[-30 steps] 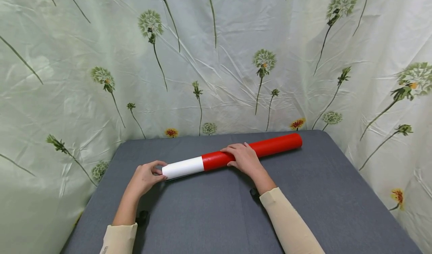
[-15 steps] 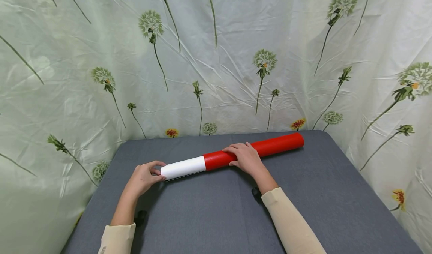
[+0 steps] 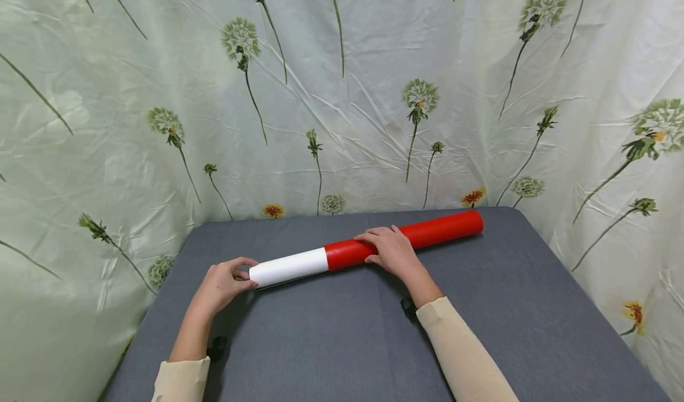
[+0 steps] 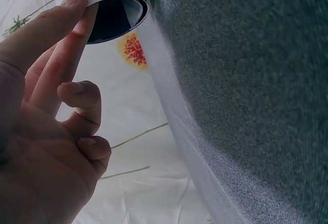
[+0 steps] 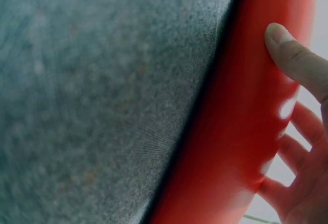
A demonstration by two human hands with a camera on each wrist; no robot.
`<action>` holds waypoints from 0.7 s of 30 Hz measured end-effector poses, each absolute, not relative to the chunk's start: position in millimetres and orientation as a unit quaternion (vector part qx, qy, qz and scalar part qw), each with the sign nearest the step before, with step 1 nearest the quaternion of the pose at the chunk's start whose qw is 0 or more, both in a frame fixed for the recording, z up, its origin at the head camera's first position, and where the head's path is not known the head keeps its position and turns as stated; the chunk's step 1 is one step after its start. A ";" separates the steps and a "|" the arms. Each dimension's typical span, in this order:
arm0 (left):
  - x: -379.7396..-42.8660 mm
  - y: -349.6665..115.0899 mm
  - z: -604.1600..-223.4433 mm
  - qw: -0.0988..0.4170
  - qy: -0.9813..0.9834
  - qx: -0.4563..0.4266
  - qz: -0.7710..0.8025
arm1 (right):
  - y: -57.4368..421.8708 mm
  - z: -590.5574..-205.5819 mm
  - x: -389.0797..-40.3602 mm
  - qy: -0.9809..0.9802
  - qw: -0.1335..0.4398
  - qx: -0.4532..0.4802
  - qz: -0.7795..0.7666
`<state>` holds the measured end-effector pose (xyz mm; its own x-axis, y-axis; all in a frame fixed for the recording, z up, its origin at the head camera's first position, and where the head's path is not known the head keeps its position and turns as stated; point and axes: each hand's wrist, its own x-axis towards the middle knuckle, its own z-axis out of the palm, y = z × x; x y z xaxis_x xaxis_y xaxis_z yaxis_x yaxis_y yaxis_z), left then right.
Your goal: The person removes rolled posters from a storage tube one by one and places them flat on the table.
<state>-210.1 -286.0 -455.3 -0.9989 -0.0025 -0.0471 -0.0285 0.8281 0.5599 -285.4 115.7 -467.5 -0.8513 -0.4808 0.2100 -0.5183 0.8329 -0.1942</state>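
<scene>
- White roll (image 3: pixel 288 268) has been drawn farther out of the red tube (image 3: pixel 443 228), on the tabletop (image 3: pixel 331 336).
- Its end is pinched by the left hand (image 3: pixel 220 284).
- Red tube is gripped by the right hand (image 3: pixel 392 252).

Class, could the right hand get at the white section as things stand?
Probably yes: the right hand grips the red section close by, with nothing visible blocking the stretch between. The left hand pinches only the outer end of the white section.

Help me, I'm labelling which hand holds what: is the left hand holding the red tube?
No, the left hand pinches the end of the white roll, while the right hand grips the red tube.
</scene>
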 end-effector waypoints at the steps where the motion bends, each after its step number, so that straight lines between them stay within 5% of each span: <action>1: -210.1 -286.3 -455.5 0.022 0.956 -0.008 0.293 | 116.0 -467.7 -285.4 -0.954 0.076 0.261 0.123; 21: -208.3 -292.6 -454.0 0.028 0.956 -0.010 0.292 | 120.8 -469.2 -285.8 -0.956 0.079 0.257 0.116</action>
